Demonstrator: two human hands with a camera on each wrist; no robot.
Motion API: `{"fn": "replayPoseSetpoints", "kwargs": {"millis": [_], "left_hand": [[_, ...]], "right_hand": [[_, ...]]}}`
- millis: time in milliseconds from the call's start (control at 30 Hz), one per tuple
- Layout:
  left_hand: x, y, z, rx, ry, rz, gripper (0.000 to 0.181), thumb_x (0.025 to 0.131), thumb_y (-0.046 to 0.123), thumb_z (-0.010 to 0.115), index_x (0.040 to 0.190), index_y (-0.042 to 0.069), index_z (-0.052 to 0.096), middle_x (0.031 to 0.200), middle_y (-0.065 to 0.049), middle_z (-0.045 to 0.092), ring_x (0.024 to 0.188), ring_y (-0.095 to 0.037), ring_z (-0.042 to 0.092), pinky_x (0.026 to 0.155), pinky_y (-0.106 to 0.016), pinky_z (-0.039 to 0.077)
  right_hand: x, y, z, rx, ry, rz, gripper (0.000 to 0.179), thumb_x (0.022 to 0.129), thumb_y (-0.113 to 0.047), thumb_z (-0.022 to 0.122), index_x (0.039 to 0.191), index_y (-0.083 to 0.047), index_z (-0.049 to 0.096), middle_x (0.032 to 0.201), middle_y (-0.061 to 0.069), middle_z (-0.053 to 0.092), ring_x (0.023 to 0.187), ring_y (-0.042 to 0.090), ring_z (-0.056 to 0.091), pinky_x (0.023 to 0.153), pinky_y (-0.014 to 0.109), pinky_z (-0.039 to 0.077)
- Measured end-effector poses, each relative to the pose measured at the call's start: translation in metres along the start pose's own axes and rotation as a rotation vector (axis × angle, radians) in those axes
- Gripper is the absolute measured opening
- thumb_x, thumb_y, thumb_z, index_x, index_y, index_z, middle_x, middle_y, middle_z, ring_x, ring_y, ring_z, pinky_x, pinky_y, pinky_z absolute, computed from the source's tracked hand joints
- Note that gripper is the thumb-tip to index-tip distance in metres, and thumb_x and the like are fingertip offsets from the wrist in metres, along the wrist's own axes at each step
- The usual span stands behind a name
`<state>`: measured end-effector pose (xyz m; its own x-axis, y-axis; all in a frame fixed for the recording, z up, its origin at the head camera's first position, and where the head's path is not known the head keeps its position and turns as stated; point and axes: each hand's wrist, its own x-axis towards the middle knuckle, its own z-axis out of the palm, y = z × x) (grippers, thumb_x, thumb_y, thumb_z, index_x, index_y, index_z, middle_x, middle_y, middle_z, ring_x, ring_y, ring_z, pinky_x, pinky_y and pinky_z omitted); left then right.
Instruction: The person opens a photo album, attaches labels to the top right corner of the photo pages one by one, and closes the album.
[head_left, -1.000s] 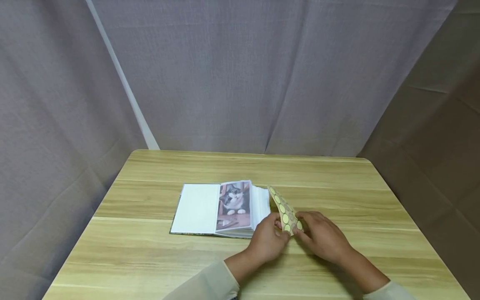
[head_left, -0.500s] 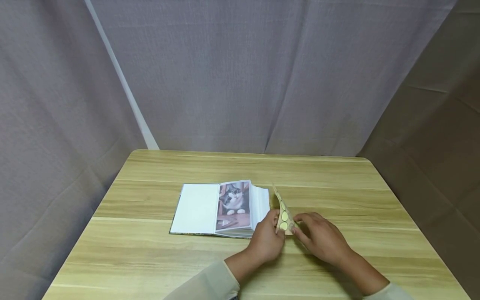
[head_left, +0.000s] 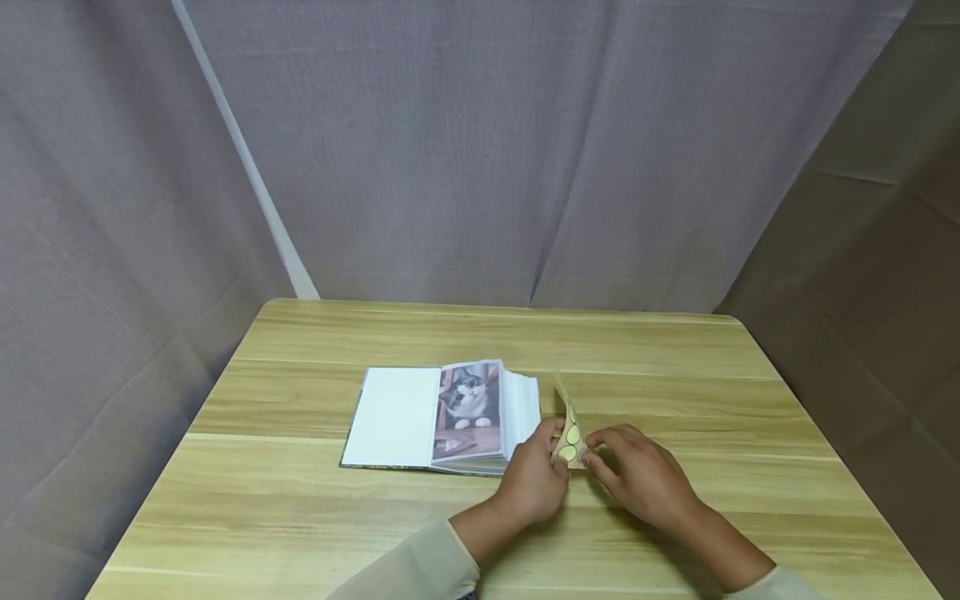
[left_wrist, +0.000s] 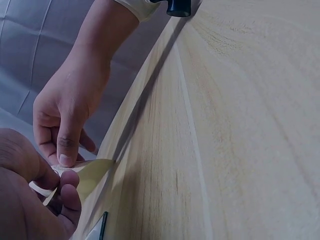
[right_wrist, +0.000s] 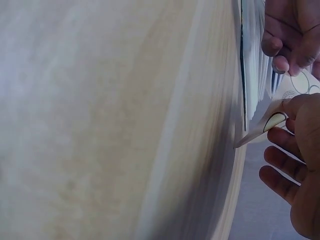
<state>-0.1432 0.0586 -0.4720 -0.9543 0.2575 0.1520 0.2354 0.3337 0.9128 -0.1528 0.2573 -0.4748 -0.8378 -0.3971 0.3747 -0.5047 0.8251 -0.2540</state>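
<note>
A bent backing sheet of round yellow stickers (head_left: 571, 440) is between the two hands, above the table. My left hand (head_left: 532, 477) grips its near left edge between thumb and fingers. My right hand (head_left: 643, 477) has thumb and index finger together at the sheet's right side. In the right wrist view they pinch a round yellow sticker (right_wrist: 275, 121) with a dark outline, which looks partly lifted from the backing; the other fingers are loosely bent. Just left of the hands lies an open photo album (head_left: 396, 417), its right side showing a cat photo (head_left: 468, 410).
The wood-grain table (head_left: 285, 517) carries the album near its middle. Grey curtains (head_left: 420, 167) surround the table at the back and sides. The album's loose page edges (head_left: 521, 412) fan out close to the left hand.
The sticker sheet has turned more edge-on and bent, its upper end shifting right. Both hands have shifted slightly left, the right fingertips staying at the sheet's edge. The album has not moved.
</note>
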Motion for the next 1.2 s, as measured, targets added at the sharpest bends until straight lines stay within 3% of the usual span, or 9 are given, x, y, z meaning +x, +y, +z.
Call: {"fn": "replayPoseSetpoints", "kwargs": {"millis": [167,467,800,1000,1200], "left_hand": [[-0.0003,0.0005,0.0000,0.039,-0.010,0.004,0.051,0.089,-0.010,0.057,0.136,0.007,0.055,0.102,0.000,0.076,0.074,-0.001,0.059,0.071,-0.021,0.050],[-0.0001,0.0019,0.0014,0.127,0.007,0.040,0.049,0.087,-0.009,0.060,0.132,0.009,0.057,0.084,0.002,0.071,0.069,-0.005,0.056,0.066,-0.023,0.050],[-0.0008,0.0008,0.0025,0.095,0.015,0.030,0.053,0.087,-0.010,0.059,0.136,0.009,0.056,0.091,0.001,0.074,0.071,-0.002,0.057,0.067,-0.021,0.050],[-0.0009,0.0009,0.0026,0.079,0.016,0.030,0.053,0.086,-0.011,0.059,0.135,0.009,0.056,0.091,0.000,0.074,0.071,-0.002,0.057,0.066,-0.020,0.049],[-0.0016,0.0012,0.0024,0.069,0.019,0.029,0.055,0.085,-0.013,0.059,0.133,0.015,0.058,0.091,0.003,0.076,0.073,-0.001,0.060,0.068,-0.022,0.050]], "right_hand": [[-0.0007,-0.0013,0.0000,-0.022,0.019,-0.016,0.017,0.089,-0.025,0.082,0.102,-0.018,0.073,0.104,-0.004,0.072,0.096,0.016,0.069,0.070,0.039,0.058],[-0.0019,-0.0039,-0.0014,-0.030,0.073,-0.037,0.014,0.085,-0.021,0.086,0.092,-0.019,0.074,0.094,-0.007,0.070,0.078,0.009,0.067,0.060,0.030,0.054],[-0.0029,-0.0028,0.0009,-0.016,0.147,-0.061,0.022,0.078,-0.018,0.090,0.083,-0.022,0.069,0.089,-0.007,0.069,0.066,0.002,0.058,0.050,0.025,0.047],[-0.0042,-0.0034,0.0016,0.019,0.144,-0.080,0.025,0.078,-0.015,0.088,0.082,-0.024,0.066,0.091,-0.007,0.069,0.061,-0.004,0.044,0.048,0.020,0.041],[-0.0055,-0.0010,0.0018,0.047,0.140,-0.121,0.028,0.077,-0.013,0.087,0.081,-0.026,0.063,0.094,-0.007,0.070,0.065,-0.002,0.051,0.051,0.020,0.043]]}}
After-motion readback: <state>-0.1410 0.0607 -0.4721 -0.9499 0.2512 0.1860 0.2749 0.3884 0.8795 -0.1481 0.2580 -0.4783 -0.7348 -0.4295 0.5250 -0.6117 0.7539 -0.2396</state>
